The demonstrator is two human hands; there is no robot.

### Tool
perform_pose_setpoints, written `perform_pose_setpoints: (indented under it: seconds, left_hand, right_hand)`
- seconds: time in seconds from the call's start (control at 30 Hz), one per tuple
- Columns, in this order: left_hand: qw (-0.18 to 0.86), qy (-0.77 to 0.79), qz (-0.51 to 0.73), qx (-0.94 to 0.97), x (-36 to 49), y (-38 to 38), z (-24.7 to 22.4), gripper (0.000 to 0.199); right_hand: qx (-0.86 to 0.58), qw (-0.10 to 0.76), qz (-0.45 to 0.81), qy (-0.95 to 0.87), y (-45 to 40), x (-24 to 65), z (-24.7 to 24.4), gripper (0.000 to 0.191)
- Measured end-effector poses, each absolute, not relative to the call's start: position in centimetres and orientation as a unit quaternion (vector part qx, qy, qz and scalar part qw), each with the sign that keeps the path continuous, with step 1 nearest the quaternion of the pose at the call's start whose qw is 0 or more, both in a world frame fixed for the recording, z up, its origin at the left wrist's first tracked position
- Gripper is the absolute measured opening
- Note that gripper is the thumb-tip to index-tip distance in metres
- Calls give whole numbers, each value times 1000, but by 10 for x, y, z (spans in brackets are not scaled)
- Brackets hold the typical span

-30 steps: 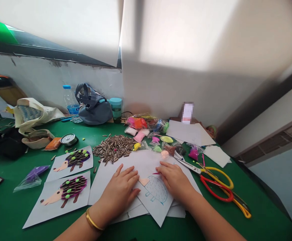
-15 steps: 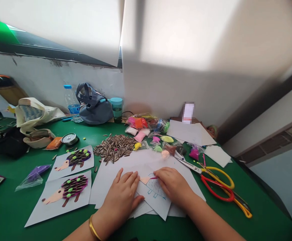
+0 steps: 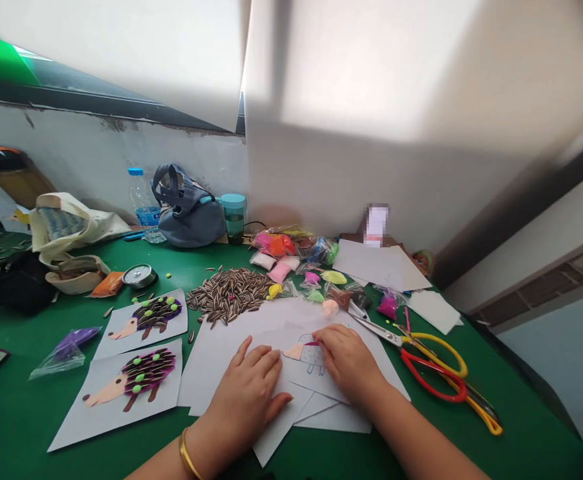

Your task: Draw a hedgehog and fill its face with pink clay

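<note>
My left hand (image 3: 251, 383) lies flat on the white papers with its fingers stretched and the thumb apart, just left of a hedgehog drawing (image 3: 314, 369). The drawing has a blue outline, and its pointed face is covered in peach modelling clay (image 3: 294, 351). My right hand (image 3: 349, 357) is curled over the drawing's right side, its fingertips bunched on a small strip of magenta modelling clay (image 3: 311, 344) along the back. Those fingers hide part of the strip and the drawing's right end. Loose white sheets (image 3: 281, 427) lie underneath.
Two hedgehog pictures (image 3: 136, 380) with seeds and green dots lie at left. Behind the papers are a sunflower seed pile (image 3: 231, 293) and clay packets (image 3: 276, 247). Scissors (image 3: 434, 367) lie at right. A blue bag (image 3: 189, 217) and cup (image 3: 233, 217) stand near the wall.
The sheet with the hedgehog drawing has turned, so the hedgehog now lies more level and shows more. A lower sheet's corner points down further left. My hands have barely shifted.
</note>
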State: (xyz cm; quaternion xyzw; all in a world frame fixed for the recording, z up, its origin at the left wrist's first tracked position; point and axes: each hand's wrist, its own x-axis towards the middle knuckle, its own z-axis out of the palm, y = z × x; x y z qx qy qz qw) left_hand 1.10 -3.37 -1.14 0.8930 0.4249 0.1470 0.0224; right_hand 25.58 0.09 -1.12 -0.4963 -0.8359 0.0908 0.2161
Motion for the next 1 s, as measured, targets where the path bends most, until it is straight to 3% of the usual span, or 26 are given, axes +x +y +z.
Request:
perform_pose_setpoints:
  seconds: [0.13, 0.37, 1.0]
  left_hand:
    - [33, 430, 140, 891, 12, -34, -9, 40]
    - [36, 438, 119, 890, 15, -35, -8, 62]
    - [80, 450, 128, 880, 15, -33, -8, 58]
  right_hand:
    - [-500, 228, 123, -827, 1, 256, -14, 24]
    - [-505, 243, 138, -817, 3, 257, -17, 23]
    - [-510, 239, 149, -813, 3, 257, -16, 22]
